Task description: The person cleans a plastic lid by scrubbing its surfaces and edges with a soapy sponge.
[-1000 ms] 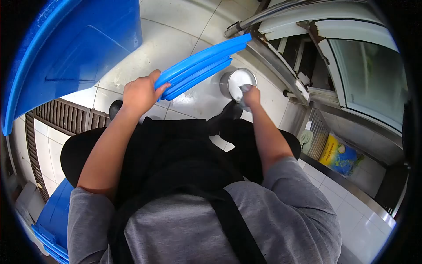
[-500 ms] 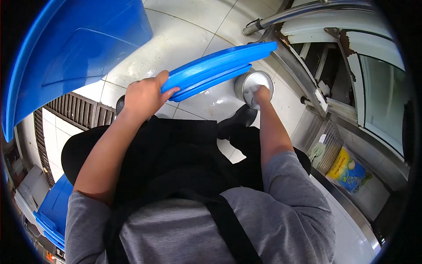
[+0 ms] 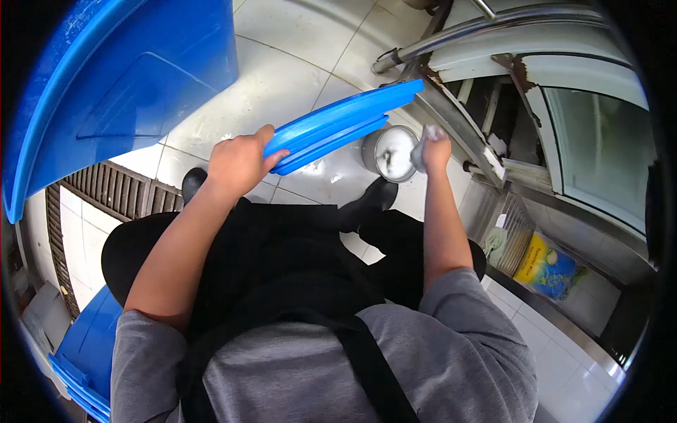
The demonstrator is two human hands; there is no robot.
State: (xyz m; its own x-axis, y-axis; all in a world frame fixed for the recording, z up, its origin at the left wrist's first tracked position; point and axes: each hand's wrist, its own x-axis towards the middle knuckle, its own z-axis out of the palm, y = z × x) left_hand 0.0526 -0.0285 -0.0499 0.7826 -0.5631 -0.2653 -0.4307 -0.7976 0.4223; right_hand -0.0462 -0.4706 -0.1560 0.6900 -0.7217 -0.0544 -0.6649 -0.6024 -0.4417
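My left hand point(image 3: 241, 162) grips the near end of a blue plastic lid point(image 3: 338, 123), fingers over the rim and thumb beneath. The lid is tilted on edge, seen mostly from its side. To the right of the metal pot point(image 3: 370, 151), my right hand point(image 3: 436, 149) is raised and closed around a wet, greyish-white scrubbing cloth point(image 3: 419, 155); suds cling to the fingers. White foam point(image 3: 395, 153) fills the pot's mouth, with a dark gap in the middle. The pot stands on the floor just beyond my shoe point(image 3: 370, 204).
A large blue bin point(image 3: 141, 84) rises at the upper left, with a slatted floor drain point(image 3: 120, 185) below it. Another blue container point(image 3: 92, 338) is at lower left. On the right are a rusty white cabinet point(image 3: 599, 141), a metal rail point(image 3: 493, 27) and a yellow-and-blue bag point(image 3: 546, 266).
My right hand has come up out of the pot and shifted right, holding the foamy cloth. The lid, still in my left hand, appears slightly lower and further left.
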